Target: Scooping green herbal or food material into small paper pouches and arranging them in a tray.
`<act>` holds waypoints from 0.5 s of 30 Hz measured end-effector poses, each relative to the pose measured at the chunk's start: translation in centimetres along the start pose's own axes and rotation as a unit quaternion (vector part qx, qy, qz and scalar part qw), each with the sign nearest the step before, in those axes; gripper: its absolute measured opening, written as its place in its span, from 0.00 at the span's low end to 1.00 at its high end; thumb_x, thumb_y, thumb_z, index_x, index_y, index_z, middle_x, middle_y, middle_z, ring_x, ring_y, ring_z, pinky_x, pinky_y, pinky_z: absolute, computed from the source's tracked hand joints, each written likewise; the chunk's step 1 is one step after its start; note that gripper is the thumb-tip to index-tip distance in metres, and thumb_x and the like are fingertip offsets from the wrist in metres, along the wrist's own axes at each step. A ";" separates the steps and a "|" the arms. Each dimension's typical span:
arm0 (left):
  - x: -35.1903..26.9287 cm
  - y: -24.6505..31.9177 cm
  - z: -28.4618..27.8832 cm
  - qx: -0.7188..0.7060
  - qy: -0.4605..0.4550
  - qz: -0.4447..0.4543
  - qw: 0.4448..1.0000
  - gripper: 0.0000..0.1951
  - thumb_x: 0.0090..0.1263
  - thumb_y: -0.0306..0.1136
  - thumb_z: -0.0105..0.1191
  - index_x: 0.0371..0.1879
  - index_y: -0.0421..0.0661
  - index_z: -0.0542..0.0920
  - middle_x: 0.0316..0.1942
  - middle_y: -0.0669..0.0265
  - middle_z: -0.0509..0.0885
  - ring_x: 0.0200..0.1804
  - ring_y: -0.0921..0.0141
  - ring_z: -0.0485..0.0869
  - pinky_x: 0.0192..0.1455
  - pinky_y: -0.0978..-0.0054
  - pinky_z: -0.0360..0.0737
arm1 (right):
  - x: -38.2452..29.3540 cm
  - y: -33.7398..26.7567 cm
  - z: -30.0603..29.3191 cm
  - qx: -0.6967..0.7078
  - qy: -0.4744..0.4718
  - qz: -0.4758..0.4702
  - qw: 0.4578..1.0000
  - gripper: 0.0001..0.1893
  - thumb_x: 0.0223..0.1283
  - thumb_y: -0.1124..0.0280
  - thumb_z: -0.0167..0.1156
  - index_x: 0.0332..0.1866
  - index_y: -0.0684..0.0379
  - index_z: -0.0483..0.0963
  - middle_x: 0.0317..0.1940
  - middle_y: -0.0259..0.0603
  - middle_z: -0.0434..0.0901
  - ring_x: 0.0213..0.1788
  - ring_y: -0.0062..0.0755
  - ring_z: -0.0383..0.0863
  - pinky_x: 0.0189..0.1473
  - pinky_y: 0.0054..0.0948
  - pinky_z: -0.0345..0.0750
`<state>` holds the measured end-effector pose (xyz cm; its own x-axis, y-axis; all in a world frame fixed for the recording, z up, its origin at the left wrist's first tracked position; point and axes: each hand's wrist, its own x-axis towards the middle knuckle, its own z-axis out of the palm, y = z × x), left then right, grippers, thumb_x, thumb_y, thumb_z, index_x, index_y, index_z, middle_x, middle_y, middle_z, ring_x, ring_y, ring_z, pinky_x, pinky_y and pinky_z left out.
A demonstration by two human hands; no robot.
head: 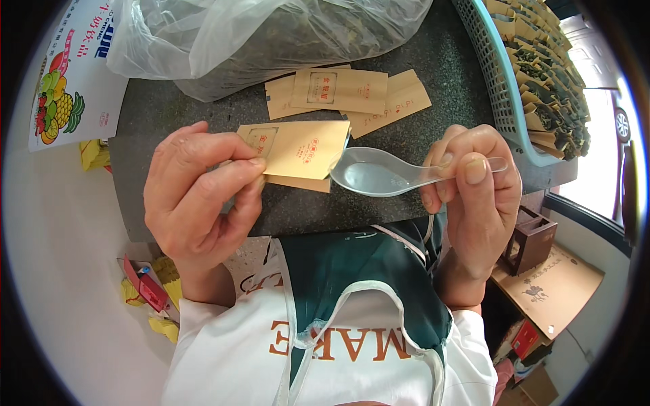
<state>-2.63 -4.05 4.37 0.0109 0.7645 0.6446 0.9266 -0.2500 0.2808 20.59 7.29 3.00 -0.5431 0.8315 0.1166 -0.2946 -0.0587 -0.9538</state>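
Note:
Between the thumb and fingers of my left hand (203, 195) is a tan paper sachet (302, 149) bearing printed writing, its end facing right. My right hand (475, 185) pinches the handle of a clear plastic spoon (373, 172). The spoon's tip meets the sachet's right end; whether it reaches inside I cannot tell. No contents show in the spoon's bowl. Just beyond, several similar flat sachets (340, 91) lie overlapping on the dark speckled table (447, 96). A translucent plastic bag (284, 40) with dark loose material inside rests at the table's far side.
At the far right a light-blue plastic basket (500, 76) holds many upright tan packets (548, 76) with dark leaves showing at their tops. A white printed carton (76, 76) stands at left. Low at right, a brown wooden holder (530, 238) sits on a tan box (558, 284).

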 end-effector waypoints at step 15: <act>-0.2 1.1 0.7 -0.023 0.011 -0.003 1.000 0.09 0.45 0.21 0.63 0.27 0.46 0.81 0.28 0.66 0.84 0.31 0.66 0.83 0.45 0.61 0.84 | 1.1 0.1 1.4 -0.016 -0.057 0.004 0.998 0.13 0.75 0.65 0.52 0.36 0.64 0.70 0.26 0.37 0.71 0.24 0.20 0.68 0.28 0.19 0.67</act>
<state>-1.35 -4.09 4.10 -0.0025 0.7531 0.6579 0.9088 -0.2728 0.3158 18.87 7.40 3.39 -0.6326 0.7621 0.1381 -0.2661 -0.0464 -0.9628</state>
